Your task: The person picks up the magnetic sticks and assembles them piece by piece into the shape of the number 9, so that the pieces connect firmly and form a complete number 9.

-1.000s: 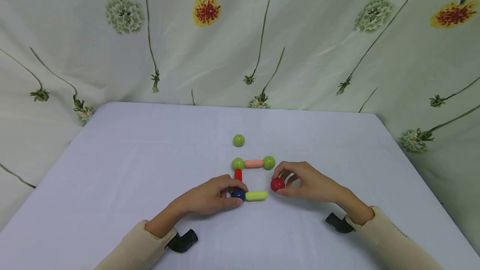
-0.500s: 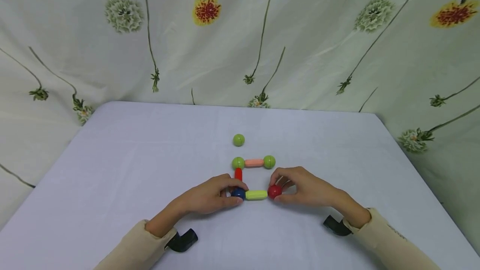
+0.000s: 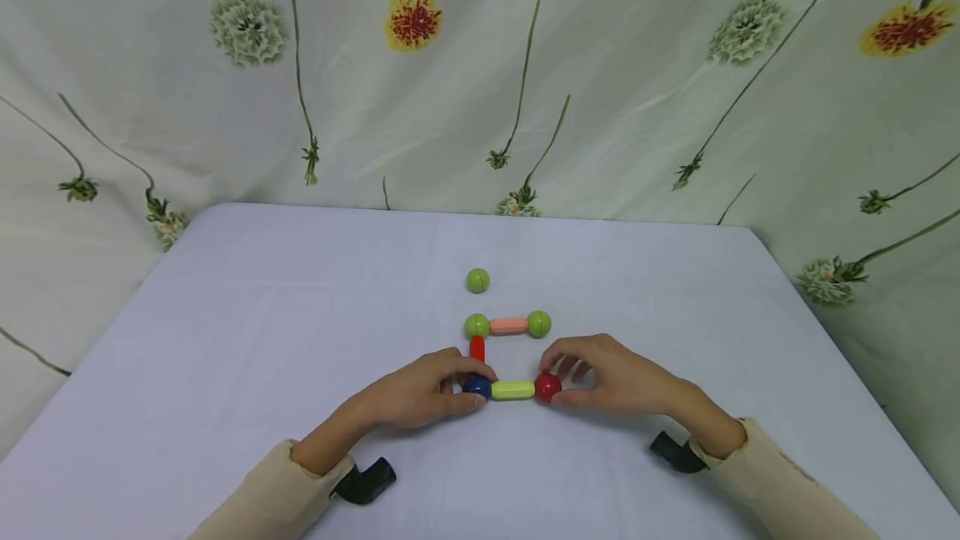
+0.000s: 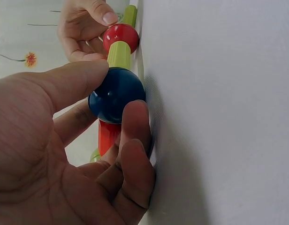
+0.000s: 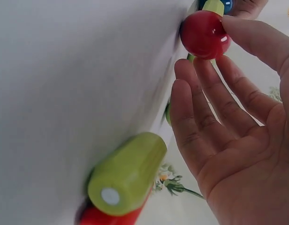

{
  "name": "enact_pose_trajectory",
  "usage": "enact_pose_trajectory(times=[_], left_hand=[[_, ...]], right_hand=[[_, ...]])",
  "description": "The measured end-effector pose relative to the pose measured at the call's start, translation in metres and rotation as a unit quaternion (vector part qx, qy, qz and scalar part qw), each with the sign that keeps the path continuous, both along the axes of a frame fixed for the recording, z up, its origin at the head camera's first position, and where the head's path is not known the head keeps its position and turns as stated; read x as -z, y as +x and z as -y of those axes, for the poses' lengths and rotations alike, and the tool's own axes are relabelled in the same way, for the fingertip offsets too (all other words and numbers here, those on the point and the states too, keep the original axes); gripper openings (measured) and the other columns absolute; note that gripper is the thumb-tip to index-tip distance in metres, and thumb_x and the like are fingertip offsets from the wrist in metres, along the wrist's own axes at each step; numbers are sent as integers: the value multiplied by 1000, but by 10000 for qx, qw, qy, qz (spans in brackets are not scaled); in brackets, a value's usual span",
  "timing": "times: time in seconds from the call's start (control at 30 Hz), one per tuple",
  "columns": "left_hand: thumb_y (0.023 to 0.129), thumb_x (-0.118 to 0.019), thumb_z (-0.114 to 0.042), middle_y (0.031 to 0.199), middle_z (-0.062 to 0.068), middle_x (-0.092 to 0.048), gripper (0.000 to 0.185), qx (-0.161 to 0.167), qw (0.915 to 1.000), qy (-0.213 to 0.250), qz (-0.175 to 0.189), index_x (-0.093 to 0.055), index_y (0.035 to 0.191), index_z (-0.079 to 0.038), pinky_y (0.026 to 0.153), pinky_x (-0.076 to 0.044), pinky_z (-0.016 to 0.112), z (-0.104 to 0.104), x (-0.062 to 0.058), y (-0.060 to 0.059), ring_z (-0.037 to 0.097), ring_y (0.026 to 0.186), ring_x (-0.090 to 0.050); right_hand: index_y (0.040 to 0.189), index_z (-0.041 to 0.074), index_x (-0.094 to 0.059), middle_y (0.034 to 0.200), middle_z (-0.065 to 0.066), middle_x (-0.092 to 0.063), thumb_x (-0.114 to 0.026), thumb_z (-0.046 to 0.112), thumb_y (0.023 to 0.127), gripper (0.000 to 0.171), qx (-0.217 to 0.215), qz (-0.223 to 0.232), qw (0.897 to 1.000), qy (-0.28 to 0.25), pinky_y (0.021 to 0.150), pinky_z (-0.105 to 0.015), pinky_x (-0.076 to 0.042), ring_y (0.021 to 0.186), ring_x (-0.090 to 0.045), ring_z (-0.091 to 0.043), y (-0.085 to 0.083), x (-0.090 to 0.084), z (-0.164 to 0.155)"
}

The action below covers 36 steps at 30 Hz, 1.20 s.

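My left hand (image 3: 463, 386) pinches a blue ball (image 3: 476, 387) between thumb and fingers (image 4: 135, 123); up close the blue ball (image 4: 117, 95) rests on the white table (image 3: 300, 315). A lime rod (image 3: 513, 390) runs right from it to a red ball (image 3: 547, 387), which my right hand (image 3: 566, 382) holds with thumb and curled fingers (image 5: 186, 75). A red rod (image 3: 477, 347) rises from the blue ball to a green ball (image 3: 476, 326), joined by a salmon rod (image 3: 508, 326) to a second green ball (image 3: 538, 323).
A loose green ball (image 3: 477, 280) lies farther back. In the right wrist view another lime rod (image 5: 128, 173) lies on a red piece (image 5: 100, 216) close to the camera, unseen from the head. A floral curtain (image 3: 480, 65) hangs behind the table.
My right hand carried the red ball left and down until it met the lime rod's right end. The left hand stayed on the blue ball.
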<state>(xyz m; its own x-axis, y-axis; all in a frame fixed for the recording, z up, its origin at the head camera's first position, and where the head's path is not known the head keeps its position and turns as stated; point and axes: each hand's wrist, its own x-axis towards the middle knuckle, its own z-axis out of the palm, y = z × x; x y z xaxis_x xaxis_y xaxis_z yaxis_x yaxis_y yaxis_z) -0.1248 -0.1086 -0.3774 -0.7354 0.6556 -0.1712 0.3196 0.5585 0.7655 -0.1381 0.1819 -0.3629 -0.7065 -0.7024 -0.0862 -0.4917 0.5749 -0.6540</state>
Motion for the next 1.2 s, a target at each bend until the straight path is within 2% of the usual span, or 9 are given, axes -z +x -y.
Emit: enact_pose_trajectory(times=[0.2, 0.63, 0.8, 0.97, 1.2], left_hand=[[90, -62, -34, 95, -2, -53, 28, -1, 10000, -16, 27, -61, 117, -28, 64, -42, 23, 0, -1, 0, 13, 77, -49], [90, -61, -34, 95, -3, -52, 28, 0, 10000, -58, 40, -61, 117, -29, 65, -42, 23, 0, 1, -1, 13, 79, -49], [90, -62, -34, 95, -4, -52, 28, -43, 9999, -123, 61, -60, 118, -30, 66, -43, 23, 0, 2, -1, 13, 80, -50], [90, -62, -34, 95, -4, -52, 28, -48, 9999, -120, 78, -60, 118, -31, 65, -43, 23, 0, 2, -1, 13, 80, -50], [90, -62, -33, 96, -2, -52, 29, -1, 10000, -51, 41, -61, 118, -29, 64, -42, 23, 0, 0, 0, 13, 79, -48]], right_hand=[[111, 18, -60, 104, 9, -64, -73, 19, 82, 32, 97, -137, 9998, -145, 78, -28, -53, 92, -62, -12, 1, -6, -11], [108, 19, -62, 98, 5, -65, -72, 32, 82, 31, 543, -471, 9972, -192, 78, -28, -52, 84, -60, -10, -1, -7, -43], [107, 19, -63, 93, 6, -65, -70, 26, 84, 25, 525, -625, 9962, -291, 75, -25, -52, 80, -59, -6, -3, -6, -56], [110, 17, -63, 100, 5, -65, -69, 13, 85, 27, 604, -601, 9964, -53, 73, -23, -52, 84, -58, -6, -6, -8, -70], [112, 18, -62, 106, 5, -63, -67, 7, 84, 31, 646, -519, 9965, 99, 71, -24, -52, 82, -58, -7, -8, -3, -83]])
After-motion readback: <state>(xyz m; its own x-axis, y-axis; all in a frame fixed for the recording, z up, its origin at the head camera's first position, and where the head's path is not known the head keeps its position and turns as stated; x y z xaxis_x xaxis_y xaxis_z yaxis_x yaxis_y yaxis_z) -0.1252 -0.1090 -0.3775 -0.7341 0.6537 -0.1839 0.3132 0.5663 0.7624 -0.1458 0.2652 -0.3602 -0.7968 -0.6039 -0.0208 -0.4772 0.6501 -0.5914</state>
